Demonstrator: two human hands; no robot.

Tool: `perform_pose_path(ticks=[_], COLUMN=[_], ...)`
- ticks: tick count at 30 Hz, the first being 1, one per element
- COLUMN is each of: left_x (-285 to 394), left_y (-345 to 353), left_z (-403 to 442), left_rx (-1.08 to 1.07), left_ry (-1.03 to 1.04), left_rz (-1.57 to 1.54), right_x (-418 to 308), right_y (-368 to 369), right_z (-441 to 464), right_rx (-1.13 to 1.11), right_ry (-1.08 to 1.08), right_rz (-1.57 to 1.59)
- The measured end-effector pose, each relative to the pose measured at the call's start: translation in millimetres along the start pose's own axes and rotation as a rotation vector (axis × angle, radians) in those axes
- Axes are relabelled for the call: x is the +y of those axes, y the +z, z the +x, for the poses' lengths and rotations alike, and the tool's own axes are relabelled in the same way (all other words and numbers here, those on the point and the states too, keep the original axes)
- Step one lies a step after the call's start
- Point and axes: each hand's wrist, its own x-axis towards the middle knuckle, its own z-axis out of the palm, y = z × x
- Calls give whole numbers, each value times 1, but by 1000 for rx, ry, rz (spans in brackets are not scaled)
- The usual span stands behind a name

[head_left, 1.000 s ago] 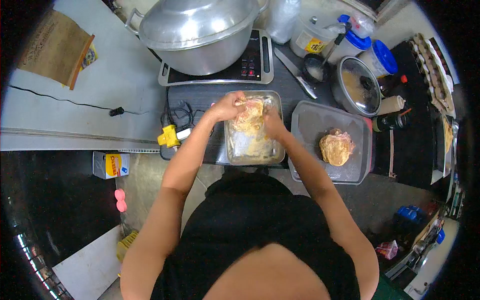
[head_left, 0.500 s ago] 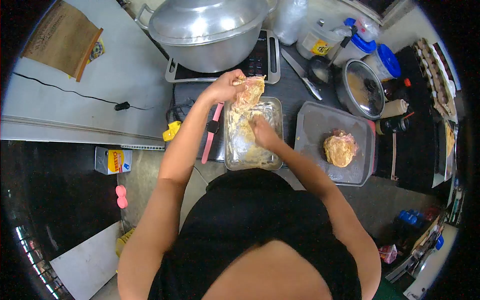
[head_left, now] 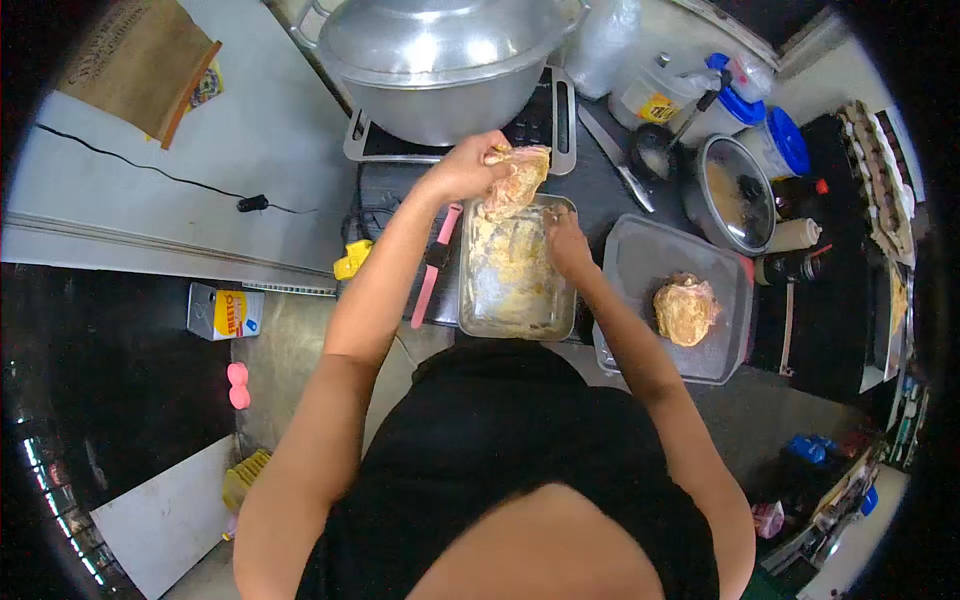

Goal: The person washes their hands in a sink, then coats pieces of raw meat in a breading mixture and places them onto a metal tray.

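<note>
My left hand (head_left: 468, 170) grips a floppy piece of raw meat (head_left: 522, 182) smeared with yellowish paste, holding it over the far end of a metal tray (head_left: 517, 328). Yellowish paste coats the tray's bottom. My right hand (head_left: 568, 245) is at the tray's right side with its fingers curled together, their tips near the upper right rim. Whether anything is in those fingers is hidden. To the right, a rounded mound of coated meat (head_left: 686, 310) lies in a clear plastic container (head_left: 630, 250).
A large lidded pot (head_left: 440, 100) stands on a cooktop (head_left: 565, 130) behind the tray. Rightward lie a knife (head_left: 614, 158), a ladle (head_left: 655, 150), a metal bowl (head_left: 735, 195) and blue-lidded tubs (head_left: 787, 140). A pink-strapped watch (head_left: 437, 255) and a yellow object (head_left: 352, 260) are left of the tray.
My right hand has moved from over the tray's middle to its right side. My left hand still holds the meat above the far end. The whole view has shifted slightly.
</note>
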Motion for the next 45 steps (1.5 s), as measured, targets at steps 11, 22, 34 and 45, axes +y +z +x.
perform_pose_path(ticks=[11,22,34,45], left_x=[5,26,7,-21], left_y=[-1,-1,2,26], left_z=[5,0,1,2], left_rx=[-47,-14,-31,-122], left_ry=[3,136,105,-97], left_rz=[36,187,193,-1], right_x=[-53,-40,-59,-26], right_y=[21,47,-11,14], right_z=[-20,62,-43,-73], right_rx=[-184,13,-535,-488], right_ry=[-172,-111,15,-407], right_rz=[420,483,763,517])
